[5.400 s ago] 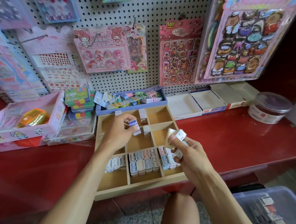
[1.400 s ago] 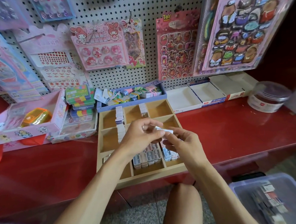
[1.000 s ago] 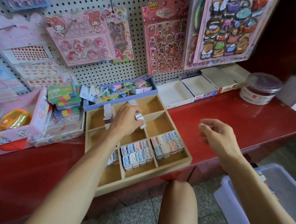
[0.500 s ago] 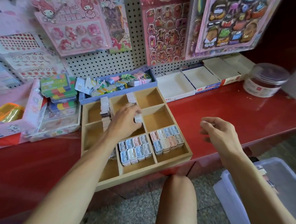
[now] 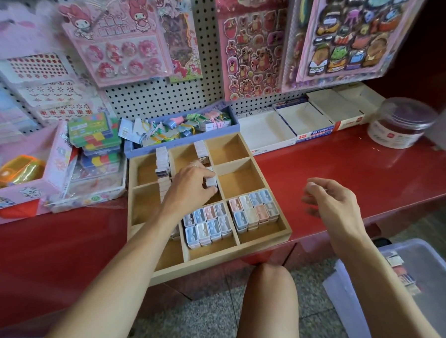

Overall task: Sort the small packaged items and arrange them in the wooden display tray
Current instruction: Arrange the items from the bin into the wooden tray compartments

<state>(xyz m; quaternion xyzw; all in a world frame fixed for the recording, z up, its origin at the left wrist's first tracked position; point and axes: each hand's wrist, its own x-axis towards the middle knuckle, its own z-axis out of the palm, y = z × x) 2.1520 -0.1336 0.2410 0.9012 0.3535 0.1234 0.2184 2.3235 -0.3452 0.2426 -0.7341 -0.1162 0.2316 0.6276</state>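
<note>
Left hand (image 5: 192,187): fingers pinching small white packaged item (image 5: 212,181) over middle compartment of compartmented wooden display tray (image 5: 216,257) on glossy red tabletop (image 5: 346,172). Right hand (image 5: 329,202): fingers loosely curled, holding nothing, beside tray.

A white pegboard wall (image 5: 161,99) ran across the back, packed with hanging sticker sheets (image 5: 251,46). Below it sat a glossy red counter (image 5: 346,167) catching soft daylight glare, and the floor (image 5: 199,322) was speckled grey terrazzo-type tile.
</note>
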